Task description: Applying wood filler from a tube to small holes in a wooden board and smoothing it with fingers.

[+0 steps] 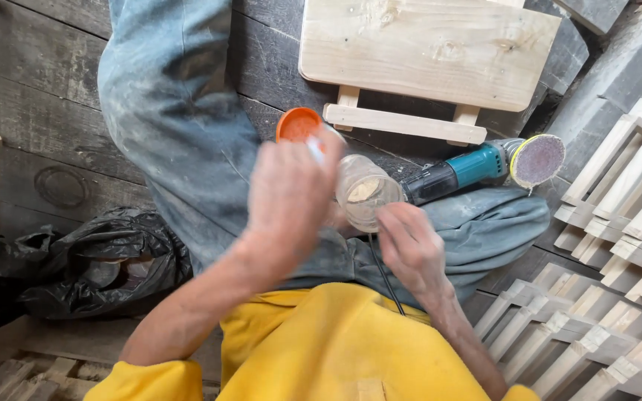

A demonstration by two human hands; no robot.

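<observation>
Clear plastic jar [365, 191], open-mouthed and tilted, sits gripped in the right hand [409, 245] above the lap. Just left of it, the blurred left hand [287, 199] pinches a small white thing; an orange lid [299, 124] lies beyond, a teal sander [477, 167] to the right.

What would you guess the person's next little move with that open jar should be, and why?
Probably steady the clear jar and dip into it. The right hand grips the jar, tilted with its mouth open and something pale inside. The left hand, blurred, is at the rim holding a small whitish thing I cannot identify. The orange lid lies off, just behind the left hand.
</observation>
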